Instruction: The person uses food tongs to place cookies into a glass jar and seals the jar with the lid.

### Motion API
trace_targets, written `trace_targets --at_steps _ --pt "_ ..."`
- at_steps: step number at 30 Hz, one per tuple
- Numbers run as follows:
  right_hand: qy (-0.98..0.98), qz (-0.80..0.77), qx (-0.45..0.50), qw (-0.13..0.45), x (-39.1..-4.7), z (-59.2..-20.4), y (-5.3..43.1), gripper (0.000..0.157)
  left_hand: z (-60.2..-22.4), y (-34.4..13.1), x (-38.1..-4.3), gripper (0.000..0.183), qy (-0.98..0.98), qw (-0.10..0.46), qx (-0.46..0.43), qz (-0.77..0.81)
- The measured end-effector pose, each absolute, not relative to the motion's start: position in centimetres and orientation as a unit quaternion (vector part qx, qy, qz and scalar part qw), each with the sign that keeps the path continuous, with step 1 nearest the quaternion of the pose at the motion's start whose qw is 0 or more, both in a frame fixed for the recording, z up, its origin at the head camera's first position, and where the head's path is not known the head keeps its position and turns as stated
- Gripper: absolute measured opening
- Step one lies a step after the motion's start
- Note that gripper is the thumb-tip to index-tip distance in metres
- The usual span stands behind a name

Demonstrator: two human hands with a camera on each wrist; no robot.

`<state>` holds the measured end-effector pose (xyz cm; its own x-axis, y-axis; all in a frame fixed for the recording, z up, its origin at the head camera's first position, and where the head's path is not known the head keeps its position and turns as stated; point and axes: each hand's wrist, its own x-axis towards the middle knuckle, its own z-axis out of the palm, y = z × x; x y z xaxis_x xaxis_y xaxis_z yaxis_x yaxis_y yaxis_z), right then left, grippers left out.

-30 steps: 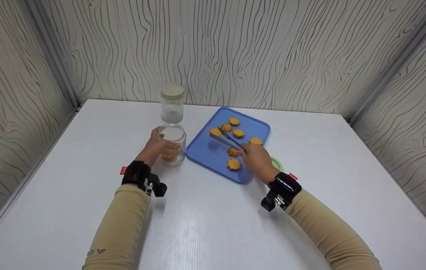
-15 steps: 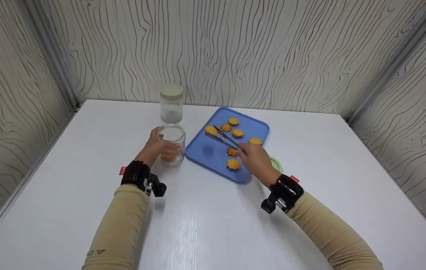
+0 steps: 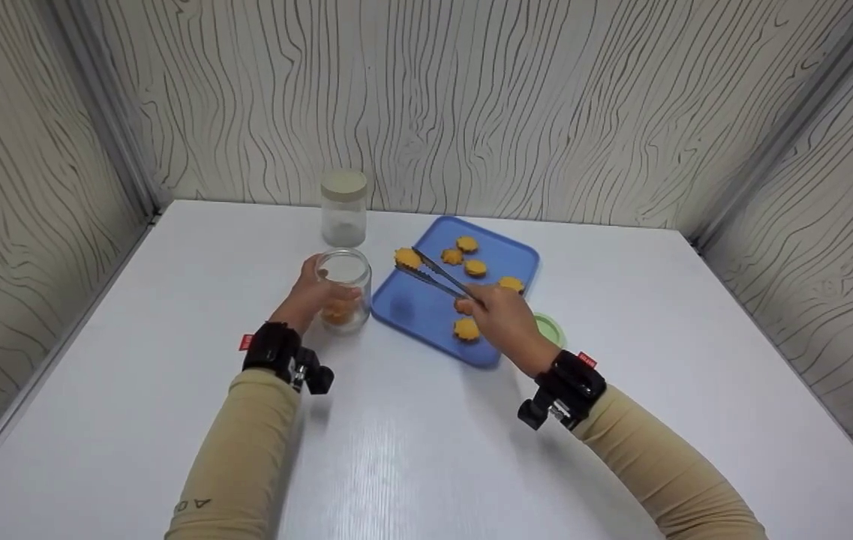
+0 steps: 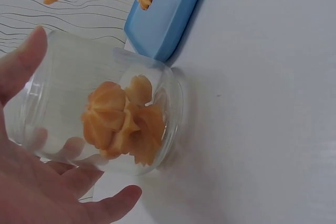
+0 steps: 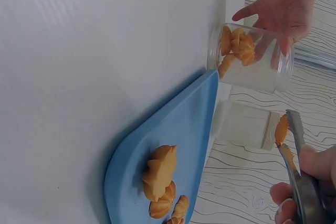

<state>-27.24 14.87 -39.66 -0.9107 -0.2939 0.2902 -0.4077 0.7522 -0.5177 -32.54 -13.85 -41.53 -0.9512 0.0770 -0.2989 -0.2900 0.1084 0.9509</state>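
Note:
My left hand grips an open glass jar, thumb on one side near the rim and fingers on the other. In the left wrist view several cookies lie at the bottom of this upright jar. My right hand holds metal tongs. Their serrated tips pinch a golden, ridged cookie above the left edge of the blue tray, to the right of the jar's mouth and apart from it. More cookies are spread over the tray.
A second glass jar with a pale lid stands behind the held one. Beside the tray, a light green round lid lies on the white table, partly hidden by my right hand. Patterned walls enclose the table's back and sides.
My right hand has carried the tongs and the pinched cookie leftward, from over the tray's middle to its left edge near the jar. The left hand and jar have stayed put.

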Motion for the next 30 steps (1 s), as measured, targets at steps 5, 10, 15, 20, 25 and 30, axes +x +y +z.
trace_targets --at_steps 5,10,15,20,25,30 --pt "-0.928 0.303 0.193 0.095 -27.1 -39.5 14.7 0.026 -41.5 -13.9 -32.5 0.101 0.732 0.137 -0.073 0.664" --pt "-0.926 0.310 0.191 0.097 -26.9 -39.3 14.3 0.027 -41.5 -14.0 -32.4 0.101 0.731 0.139 -0.077 0.664" --pt "-0.929 0.289 0.201 0.118 -26.7 -39.3 13.7 0.030 -41.7 -13.9 -32.6 0.099 0.736 0.131 -0.081 0.659" --pt "-0.924 0.277 0.225 0.135 -26.5 -39.2 13.1 0.031 -41.7 -13.8 -32.6 0.099 0.740 0.133 -0.087 0.654" --pt "-0.922 0.270 0.237 0.146 -26.4 -39.0 12.5 0.031 -41.6 -13.8 -32.7 0.102 0.740 0.151 -0.091 0.649" --pt "-0.923 0.285 0.231 0.116 -26.4 -38.8 11.9 0.035 -41.5 -13.7 -32.6 0.102 0.739 0.154 -0.087 0.650"
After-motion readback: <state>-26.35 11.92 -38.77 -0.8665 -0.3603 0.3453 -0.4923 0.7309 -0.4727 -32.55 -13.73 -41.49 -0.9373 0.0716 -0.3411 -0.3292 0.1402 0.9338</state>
